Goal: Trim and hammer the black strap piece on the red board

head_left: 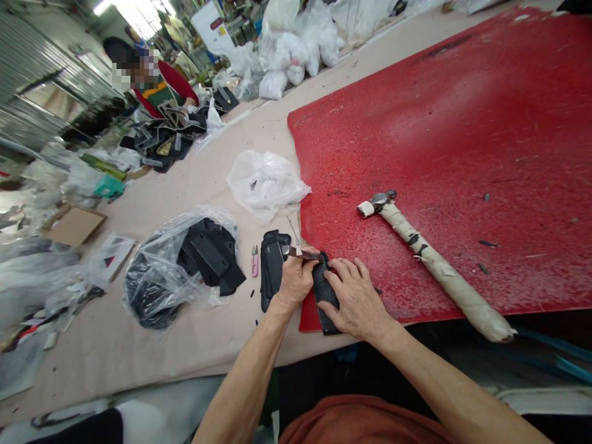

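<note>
My left hand (295,280) is closed on a thin metal tool (301,252) whose tip lies over a black textured piece (324,295). That piece rests on the near left corner of the red mat (439,129). My right hand (358,299) presses flat on the black piece with its fingers spread. A stack of black pieces (271,268) lies just left of my left hand.
A hammer with a wrapped handle (435,262) lies on the red mat to the right. A clear bag of black pieces (185,265), small pink snips (254,260) and a white plastic bag (266,182) lie on the table. Another person (157,83) works at the far left.
</note>
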`<state>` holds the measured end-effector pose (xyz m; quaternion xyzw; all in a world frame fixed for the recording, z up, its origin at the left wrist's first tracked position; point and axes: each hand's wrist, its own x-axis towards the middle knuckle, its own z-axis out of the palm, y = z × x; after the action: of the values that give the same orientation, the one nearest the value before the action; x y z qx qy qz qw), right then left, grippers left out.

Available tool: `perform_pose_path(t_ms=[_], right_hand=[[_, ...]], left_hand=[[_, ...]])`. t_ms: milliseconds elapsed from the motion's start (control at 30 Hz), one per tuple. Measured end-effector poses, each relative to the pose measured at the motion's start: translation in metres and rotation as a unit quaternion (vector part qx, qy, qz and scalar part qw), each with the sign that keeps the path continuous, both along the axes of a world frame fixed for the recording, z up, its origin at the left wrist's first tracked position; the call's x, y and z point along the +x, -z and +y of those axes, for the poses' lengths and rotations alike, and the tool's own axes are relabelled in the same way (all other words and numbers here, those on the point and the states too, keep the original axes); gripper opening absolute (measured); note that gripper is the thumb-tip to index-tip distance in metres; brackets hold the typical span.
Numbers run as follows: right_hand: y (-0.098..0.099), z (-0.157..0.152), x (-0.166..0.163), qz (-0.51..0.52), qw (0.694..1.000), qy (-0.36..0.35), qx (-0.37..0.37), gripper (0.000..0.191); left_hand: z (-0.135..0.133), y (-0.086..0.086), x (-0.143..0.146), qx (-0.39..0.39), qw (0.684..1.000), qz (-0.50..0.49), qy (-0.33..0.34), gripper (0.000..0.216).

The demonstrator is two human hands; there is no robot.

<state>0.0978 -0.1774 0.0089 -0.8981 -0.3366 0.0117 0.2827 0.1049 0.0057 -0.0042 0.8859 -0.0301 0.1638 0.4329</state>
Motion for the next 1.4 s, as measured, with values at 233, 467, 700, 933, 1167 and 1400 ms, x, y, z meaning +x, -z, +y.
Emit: perform_pose_path(t_ms=[233,467,700,933,1167,1400], right_hand=[[0.002,0.001,-0.001,-0.005,1.0,0.001,0.011,0.048],[0.004,-0.007,0.002,0.019,0.997,-0.014,0.073,0.055],[-0.006,-0.034,0.015,-0.021,0.994,0.033,0.099,0.044],[-0.021,-0.12,0.052,-0.006,0.953,0.257,-0.161,0.035],[-0.039,-0.118,0.061,0.497,0.824,0.212,0.17,0.019],[-0.094,-0.084,0.049,0.527,0.774,0.253,0.241,0.02]], left_hand=[[-0.004,0.002,0.0,0.006,1.0,0.002,-0.013,0.016],[-0.005,0.0,0.0,-0.004,1.0,0.013,-0.026,0.014],[-0.005,0.001,0.002,-0.003,1.0,0.013,-0.026,0.016],[-0.005,0.002,0.002,-0.022,0.999,0.025,-0.021,0.015],[-0.006,0.0,0.003,-0.009,0.999,0.046,-0.02,0.013],[-0.007,-0.006,0.003,0.017,0.999,0.046,-0.024,0.011]])
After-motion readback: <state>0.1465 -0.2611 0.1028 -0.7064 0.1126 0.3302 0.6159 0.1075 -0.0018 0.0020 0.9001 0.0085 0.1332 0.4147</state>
